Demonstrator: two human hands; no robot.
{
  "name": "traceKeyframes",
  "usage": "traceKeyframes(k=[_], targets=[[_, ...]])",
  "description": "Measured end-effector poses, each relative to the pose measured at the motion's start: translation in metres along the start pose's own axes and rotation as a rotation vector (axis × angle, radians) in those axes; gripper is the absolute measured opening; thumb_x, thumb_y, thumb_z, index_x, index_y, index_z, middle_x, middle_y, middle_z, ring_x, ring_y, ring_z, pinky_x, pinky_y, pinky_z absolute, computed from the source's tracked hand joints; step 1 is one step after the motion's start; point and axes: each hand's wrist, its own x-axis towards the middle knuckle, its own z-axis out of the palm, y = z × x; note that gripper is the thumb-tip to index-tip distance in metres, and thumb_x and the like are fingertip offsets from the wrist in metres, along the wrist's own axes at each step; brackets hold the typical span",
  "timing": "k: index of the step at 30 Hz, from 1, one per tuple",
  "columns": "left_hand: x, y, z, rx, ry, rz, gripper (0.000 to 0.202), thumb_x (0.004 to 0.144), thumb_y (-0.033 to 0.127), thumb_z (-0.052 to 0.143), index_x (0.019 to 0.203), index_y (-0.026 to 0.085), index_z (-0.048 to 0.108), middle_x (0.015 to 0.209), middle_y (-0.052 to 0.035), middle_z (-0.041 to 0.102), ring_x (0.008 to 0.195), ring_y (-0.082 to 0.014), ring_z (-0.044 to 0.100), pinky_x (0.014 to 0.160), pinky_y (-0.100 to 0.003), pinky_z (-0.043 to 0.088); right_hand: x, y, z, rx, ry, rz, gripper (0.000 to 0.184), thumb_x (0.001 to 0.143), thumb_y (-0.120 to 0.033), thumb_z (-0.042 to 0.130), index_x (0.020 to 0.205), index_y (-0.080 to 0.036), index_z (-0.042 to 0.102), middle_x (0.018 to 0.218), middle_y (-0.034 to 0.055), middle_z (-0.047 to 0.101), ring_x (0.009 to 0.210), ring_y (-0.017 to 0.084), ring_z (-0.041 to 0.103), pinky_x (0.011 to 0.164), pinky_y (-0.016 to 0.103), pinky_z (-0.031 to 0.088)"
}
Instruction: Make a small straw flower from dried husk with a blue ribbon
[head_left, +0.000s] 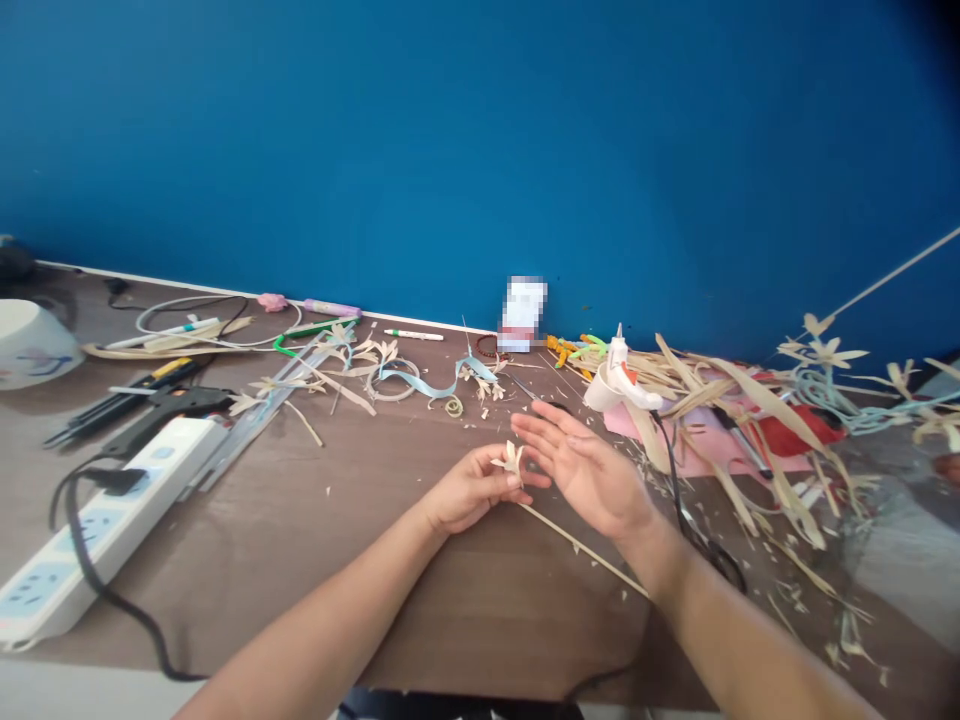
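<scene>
My left hand (474, 488) is closed, thumb and fingers pinching a small pale flower (511, 458) of dry, husk-like petals. A thin straw-coloured stem (581, 550) runs from below that hand down to the right, passing under my right wrist; whether it joins the flower is hidden by the fingers. Just right of the flower, my right hand (596, 478) is open with its palm turned up and fingers stretched out. Its lower fingertips come close to the flower, and I cannot tell whether they touch it.
A white glue gun (621, 378) stands behind my right hand, among many dry strips (720, 390). To the left lie a power strip (161, 470), a black glue gun (169, 412) and clear sticks (262, 415). Blue ribbon (427, 385) lies behind; a white bowl (34, 345) stands far left.
</scene>
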Motion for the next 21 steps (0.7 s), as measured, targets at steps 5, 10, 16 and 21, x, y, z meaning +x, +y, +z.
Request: traceKeyframes(k=[5, 10, 16, 21], targets=[[0.004, 0.002, -0.006, 0.126, 0.131, 0.027, 0.017, 0.063, 0.022, 0.069, 0.074, 0.013, 0.061, 0.08, -0.0061, 0.065, 0.075, -0.0164, 0.062, 0.071, -0.028, 0.045, -0.002, -0.027, -0.008, -0.198, 0.154, -0.209, 0.04, 0.079, -0.029, 0.028, 0.116, -0.02, 0.042, 0.128, 0.0096, 0.046, 0.117, 0.02, 0.043, 0.092, 0.04, 0.038], [0.009, 0.01, -0.016, 0.204, 0.427, 0.145, 0.018, 0.062, 0.026, 0.068, 0.074, 0.016, 0.06, 0.089, -0.0044, 0.063, 0.087, -0.0177, 0.058, 0.068, -0.026, 0.046, -0.033, -0.044, -0.022, -0.878, 0.389, -0.234, 0.017, 0.077, -0.033, 0.046, 0.084, -0.023, 0.057, 0.087, 0.0046, 0.063, 0.08, 0.02, 0.059, 0.069, 0.032, 0.046], [0.008, 0.016, -0.016, 0.349, 0.483, 0.25, 0.015, 0.061, 0.022, 0.068, 0.067, 0.014, 0.059, 0.083, -0.0049, 0.064, 0.077, -0.0148, 0.058, 0.067, -0.023, 0.044, -0.061, -0.034, -0.014, -1.173, 0.238, -0.086, 0.011, 0.078, -0.031, 0.051, 0.077, -0.022, 0.057, 0.075, 0.0027, 0.062, 0.071, 0.018, 0.057, 0.067, 0.031, 0.045], [-0.003, 0.02, -0.007, 0.113, 0.09, 0.108, 0.018, 0.062, 0.027, 0.068, 0.072, 0.015, 0.058, 0.117, -0.0111, 0.053, 0.068, -0.0149, 0.061, 0.047, -0.02, 0.042, -0.034, -0.029, -0.005, -0.51, 0.082, -0.049, 0.03, 0.081, -0.042, 0.044, 0.101, -0.02, 0.05, 0.106, 0.0092, 0.058, 0.103, 0.021, 0.052, 0.089, 0.036, 0.041]])
